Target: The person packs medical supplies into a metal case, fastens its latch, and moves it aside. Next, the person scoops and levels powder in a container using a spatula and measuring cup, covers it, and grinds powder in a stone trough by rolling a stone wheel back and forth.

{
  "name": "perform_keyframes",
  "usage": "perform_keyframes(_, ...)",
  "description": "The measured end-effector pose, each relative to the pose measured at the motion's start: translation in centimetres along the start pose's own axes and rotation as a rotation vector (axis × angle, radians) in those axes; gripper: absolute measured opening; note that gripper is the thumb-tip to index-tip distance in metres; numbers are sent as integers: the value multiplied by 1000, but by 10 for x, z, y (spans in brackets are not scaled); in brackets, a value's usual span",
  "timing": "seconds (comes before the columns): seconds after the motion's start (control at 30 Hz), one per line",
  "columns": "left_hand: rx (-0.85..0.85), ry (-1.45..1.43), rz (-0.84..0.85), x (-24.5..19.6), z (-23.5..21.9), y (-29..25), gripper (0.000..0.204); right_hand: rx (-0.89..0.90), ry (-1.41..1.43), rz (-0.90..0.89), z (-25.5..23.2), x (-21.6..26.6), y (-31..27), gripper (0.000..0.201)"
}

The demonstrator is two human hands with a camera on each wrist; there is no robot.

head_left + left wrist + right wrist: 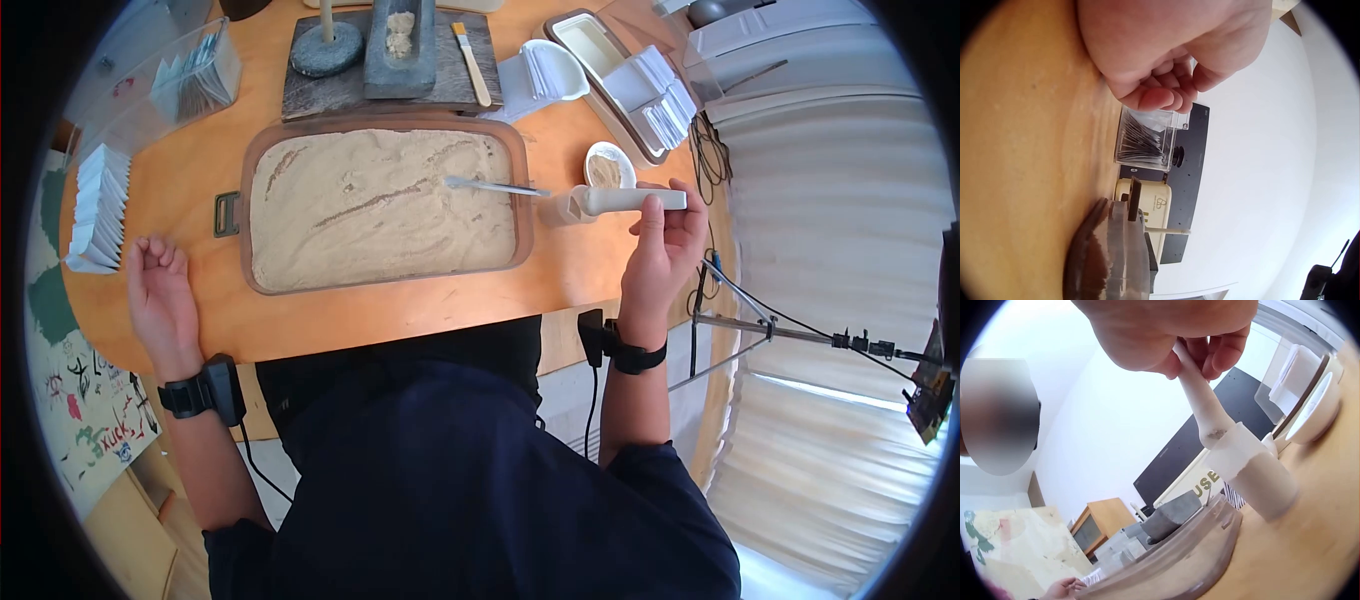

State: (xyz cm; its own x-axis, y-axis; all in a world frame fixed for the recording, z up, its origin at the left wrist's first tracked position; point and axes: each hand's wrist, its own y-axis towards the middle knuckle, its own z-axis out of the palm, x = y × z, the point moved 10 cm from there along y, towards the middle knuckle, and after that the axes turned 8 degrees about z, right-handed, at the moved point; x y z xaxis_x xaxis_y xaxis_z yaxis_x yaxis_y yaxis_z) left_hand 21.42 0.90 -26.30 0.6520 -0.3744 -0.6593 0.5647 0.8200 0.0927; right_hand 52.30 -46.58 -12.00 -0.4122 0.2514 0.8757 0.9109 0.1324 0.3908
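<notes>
My right hand [665, 235] holds a white pestle [635, 200] between thumb and fingers, near the right end of its handle. In the right wrist view the pestle's rounded head, with some powder on it, is at the rim of a translucent cup [1266, 481] containing pale powder. My left hand [163, 290] rests on the table at the left, palm up with loosely curled fingers and nothing in it. Between the hands is a clear brownish tub [380, 285] of sandy powder. A thin metal spatula [505, 188] lies across the tub's right rim, its flat end on the powder.
Close behind the cup is a small white bowl [626, 160] of powder. A dark board [335, 98] at the back carries a stone trough [400, 82], a round stone [326, 52] and a brush [472, 65]. Folded papers [97, 212] stand far left.
</notes>
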Motion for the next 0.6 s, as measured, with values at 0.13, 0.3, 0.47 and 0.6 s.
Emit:
perform_keyframes(0.13, -48, 40, 10, -2, 1, -2, 15, -62, 186, 213, -13, -29, 7, 28)
perform_keyframes(0.3, 6, 49, 13, 0, -1, 0, 15, -42, 268, 326, -16, -46, 9, 27)
perform_keyframes(0.47, -27, 83, 27, 0, 5, -2, 15, 1, 436, 307, -14, -32, 43, 26)
perform_keyframes(0.6, -60, 103, 40, -2, 2, -3, 16, 146, 281, 230, 15, -6, 100, 26)
